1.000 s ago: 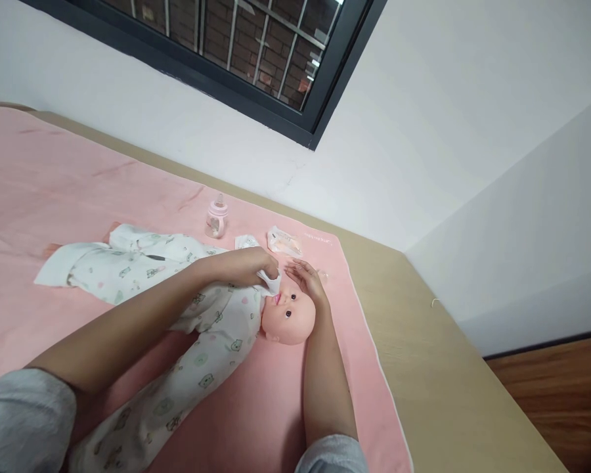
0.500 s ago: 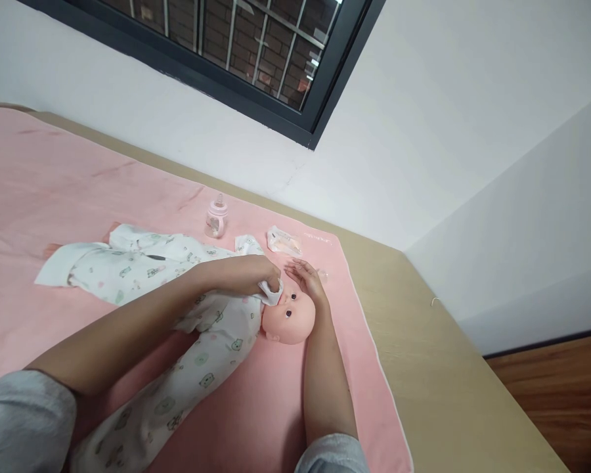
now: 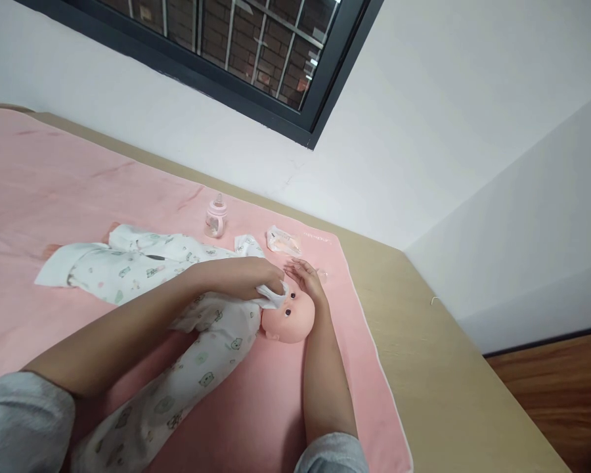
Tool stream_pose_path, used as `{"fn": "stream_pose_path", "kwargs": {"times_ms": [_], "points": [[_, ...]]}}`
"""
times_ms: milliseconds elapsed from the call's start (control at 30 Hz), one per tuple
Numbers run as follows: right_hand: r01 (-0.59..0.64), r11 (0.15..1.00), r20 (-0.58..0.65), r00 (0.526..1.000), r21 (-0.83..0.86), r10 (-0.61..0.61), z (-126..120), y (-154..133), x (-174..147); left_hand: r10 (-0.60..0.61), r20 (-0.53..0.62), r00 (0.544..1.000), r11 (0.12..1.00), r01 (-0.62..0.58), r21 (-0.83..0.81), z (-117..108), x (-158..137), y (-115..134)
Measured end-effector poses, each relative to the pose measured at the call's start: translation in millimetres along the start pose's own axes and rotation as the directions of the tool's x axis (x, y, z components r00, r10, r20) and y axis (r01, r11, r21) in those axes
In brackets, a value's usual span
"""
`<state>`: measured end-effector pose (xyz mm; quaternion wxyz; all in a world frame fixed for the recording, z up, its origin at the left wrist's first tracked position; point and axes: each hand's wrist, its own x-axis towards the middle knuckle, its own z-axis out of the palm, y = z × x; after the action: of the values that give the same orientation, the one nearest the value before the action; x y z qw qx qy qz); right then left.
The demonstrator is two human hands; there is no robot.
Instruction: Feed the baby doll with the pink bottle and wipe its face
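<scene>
The white cloth (image 3: pixel 272 297), held over the lower face of the doll (image 3: pixel 288 323), is judged light, limp and soft, best taken by a bunched fold. The doll is laid on the pink mat (image 3: pixel 256 394); its head, seemingly smooth and firm, is best steadied by a cupped palm. The cloth is pinched in the curled fingers of the left hand (image 3: pixel 254 277). The right hand (image 3: pixel 307 281) is curved beside the head, fingers extended, nothing gripped.

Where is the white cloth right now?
In the head view, slightly left of and below the picture's centre: the left hand holds the white cloth over the doll's head, just left of its eyes.
</scene>
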<state>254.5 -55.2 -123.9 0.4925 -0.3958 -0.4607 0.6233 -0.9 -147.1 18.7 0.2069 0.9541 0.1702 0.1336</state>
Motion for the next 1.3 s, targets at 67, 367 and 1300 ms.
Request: {"fn": "stream_pose_path", "kwargs": {"times_ms": [67,367,1300], "points": [[-0.001,1.0,-0.002,1.0,-0.008,0.001,0.0,0.4,0.2,-0.019,-0.048,0.999,0.999,0.021,0.041,-3.6,-0.2,-1.0],[0.01,1.0,-0.006,1.0,-0.002,-0.01,0.5,0.9,0.1,-0.064,-0.174,0.983,0.994,0.08,0.081,13.4,11.4,-22.2],[0.008,1.0,-0.01,1.0,-0.026,-0.008,3.5,-0.8,-1.9,0.012,-0.068,0.998,1.0,-0.012,0.001,7.8,5.9,-4.8]]}}
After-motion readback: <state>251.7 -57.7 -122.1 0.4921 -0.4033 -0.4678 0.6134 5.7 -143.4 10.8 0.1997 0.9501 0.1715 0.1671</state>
